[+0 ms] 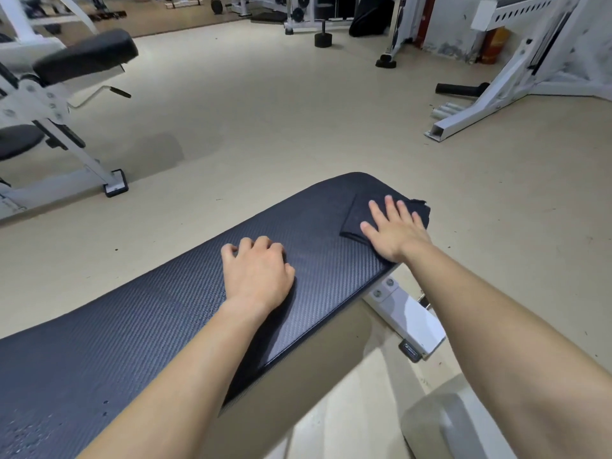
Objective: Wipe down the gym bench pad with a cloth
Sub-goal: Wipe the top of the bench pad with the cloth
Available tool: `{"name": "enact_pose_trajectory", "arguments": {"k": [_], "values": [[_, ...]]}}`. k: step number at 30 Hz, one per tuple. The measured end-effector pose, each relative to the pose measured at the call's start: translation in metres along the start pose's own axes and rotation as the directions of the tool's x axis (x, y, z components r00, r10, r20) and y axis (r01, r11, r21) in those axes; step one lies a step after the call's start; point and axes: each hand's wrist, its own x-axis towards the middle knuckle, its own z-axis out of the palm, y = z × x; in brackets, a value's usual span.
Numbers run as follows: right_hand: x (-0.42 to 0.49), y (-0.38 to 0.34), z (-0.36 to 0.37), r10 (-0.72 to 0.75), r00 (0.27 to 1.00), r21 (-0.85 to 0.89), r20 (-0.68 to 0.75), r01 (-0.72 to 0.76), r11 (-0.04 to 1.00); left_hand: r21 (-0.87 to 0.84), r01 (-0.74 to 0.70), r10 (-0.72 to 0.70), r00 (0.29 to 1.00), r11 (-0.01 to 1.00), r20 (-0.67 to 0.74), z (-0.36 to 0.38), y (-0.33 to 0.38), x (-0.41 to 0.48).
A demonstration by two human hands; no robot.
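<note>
A long black textured bench pad (149, 313) runs from the lower left to the centre right. A folded black cloth (359, 215) lies flat on its far right end, partly over the edge. My right hand (394, 228) presses flat on the cloth with the fingers spread. My left hand (258, 273) rests on the bare pad a little nearer, fingers curled under, holding nothing. Small droplets speckle the pad at the lower left.
The bench's white metal frame (414, 323) shows under the pad's right end. Another bench with black pads (86, 56) stands at the left. A white rack leg (470, 111) and black rollers lie at the right on the beige floor (281, 111).
</note>
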Motion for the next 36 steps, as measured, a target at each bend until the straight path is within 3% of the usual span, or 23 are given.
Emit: {"name": "enact_pose_trajectory", "arguments": {"k": [3, 6, 14, 18, 23, 25, 28, 32, 36], "values": [[0.028, -0.014, -0.009, 0.075, 0.997, 0.022, 0.017, -0.075, 0.997, 0.089, -0.176, 0.167, 0.981, 0.98, 0.096, -0.009, -0.01, 0.013], [0.045, -0.043, -0.014, 0.089, 0.996, 0.039, 0.018, -0.09, 0.995, 0.096, -0.249, 0.234, 0.961, 0.964, 0.148, -0.014, -0.017, 0.022], [0.048, -0.166, 0.007, -0.244, 0.97, -0.038, 0.026, 0.244, 0.969, -0.035, -0.254, 0.257, 0.957, 0.967, 0.133, -0.01, -0.03, 0.021], [0.023, -0.186, 0.02, -0.377, 0.925, -0.065, 0.037, 0.379, 0.923, -0.083, -0.255, 0.263, 0.96, 0.963, 0.1, -0.003, -0.036, 0.003], [-0.02, -0.179, 0.026, -0.45, 0.891, -0.053, 0.063, 0.454, 0.89, -0.263, -0.246, 0.275, 0.958, 0.933, 0.08, 0.001, -0.061, -0.034], [-0.044, -0.171, 0.032, -0.492, 0.868, -0.051, 0.07, 0.496, 0.867, -0.321, -0.21, 0.208, 0.977, 0.924, -0.041, -0.006, -0.071, -0.051], [-0.085, -0.165, 0.043, -0.537, 0.839, -0.062, 0.087, 0.543, 0.838, -0.397, -0.053, -0.006, 0.989, 0.916, -0.146, -0.023, -0.091, -0.07], [-0.143, -0.194, 0.063, -0.626, 0.774, -0.099, 0.09, 0.633, 0.768, -0.396, 0.079, -0.109, 0.993, 0.915, -0.053, -0.031, -0.124, -0.095], [-0.183, -0.242, 0.083, -0.653, 0.754, -0.112, 0.066, 0.656, 0.746, -0.515, 0.121, -0.123, 0.992, 0.849, 0.031, -0.02, -0.129, -0.121]]}}
